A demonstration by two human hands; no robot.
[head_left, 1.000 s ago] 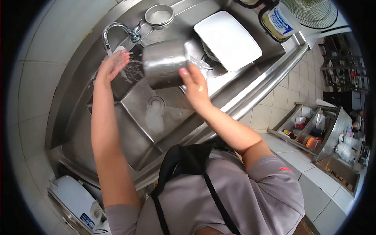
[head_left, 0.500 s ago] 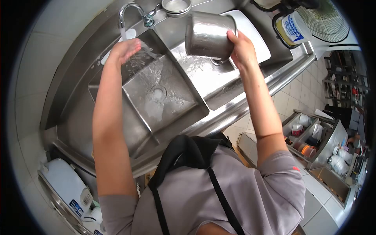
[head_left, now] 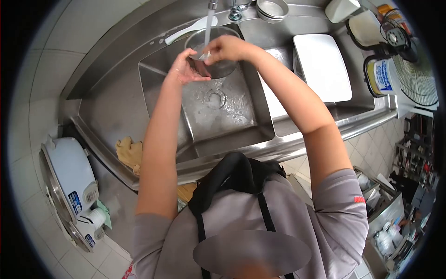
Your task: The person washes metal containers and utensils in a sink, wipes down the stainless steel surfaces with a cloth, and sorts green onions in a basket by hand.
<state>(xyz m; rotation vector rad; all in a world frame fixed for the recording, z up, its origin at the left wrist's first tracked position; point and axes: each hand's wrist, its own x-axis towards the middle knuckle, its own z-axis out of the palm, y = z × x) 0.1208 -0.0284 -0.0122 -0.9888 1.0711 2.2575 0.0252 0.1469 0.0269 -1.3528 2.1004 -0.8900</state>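
A round metal pot (head_left: 225,69) is tilted over the sink basin (head_left: 200,116), under the running faucet (head_left: 212,5). My left hand (head_left: 188,69) grips it at the near left, thumb at the rim and fingers along the outside. Over its opening, my right hand (head_left: 227,49) has its fingers bent together close to the left thumb. Whether those fingers hold anything cannot be made out. The water stream (head_left: 208,30) falls into the pot just beside them. Behind the pot, a white long-handled utensil (head_left: 193,30) lies on the sink ledge.
A white board or lid (head_left: 323,67) rests across the right basin. Stacked round pans (head_left: 272,10) stand behind the faucet knob (head_left: 235,13). A labelled tub (head_left: 382,76) and a fan (head_left: 418,74) are at the right. A yellowish cloth (head_left: 129,152) lies on the left edge.
The pot has moved from the right basin to under the faucet. My left hand has taken hold of it, and my right hand has shifted left over its opening. The view has shifted too.
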